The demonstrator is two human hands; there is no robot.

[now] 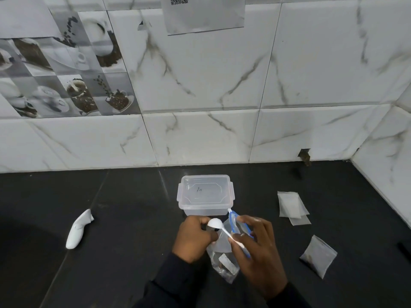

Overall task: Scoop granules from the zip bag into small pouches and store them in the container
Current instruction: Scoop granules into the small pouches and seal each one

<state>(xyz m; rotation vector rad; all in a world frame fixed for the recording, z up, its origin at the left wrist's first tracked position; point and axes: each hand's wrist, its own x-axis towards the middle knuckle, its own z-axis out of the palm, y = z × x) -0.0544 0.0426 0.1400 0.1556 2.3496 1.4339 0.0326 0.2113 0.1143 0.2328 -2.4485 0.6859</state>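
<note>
The job looks to be in its early part. One small pouch [318, 257] with dark granules inside lies near the counter's [133, 218] right edge, toward the front, well apart from the container [204, 211]. The container stands at mid-counter, a little forward of the back edge. Its lid [205, 192] is on and nothing shows through its clear walls, so by this view nothing has been stored yet. A few flat pouches [290, 205] that seem empty are stacked further back on the right, waiting to be filled. The zip bag [222, 244] is just in front of the container, held up between both hands with its blue zip edge uppermost, and a little dark material shows at its bottom. The left hand [192, 237] has its fingers curled and appears to pinch the left side of the bag's mouth. The right hand [259, 250] pinches the handle of a white spoon [215, 223] under the thumb, while its other fingers touch the zip edge. The spoon's bowl sits at the bag's mouth, right beside the left hand's fingertips, and whether it carries granules cannot be told. Left to do, most likely, are scooping into the remaining pouches, opening the container and putting every pouch inside.
</note>
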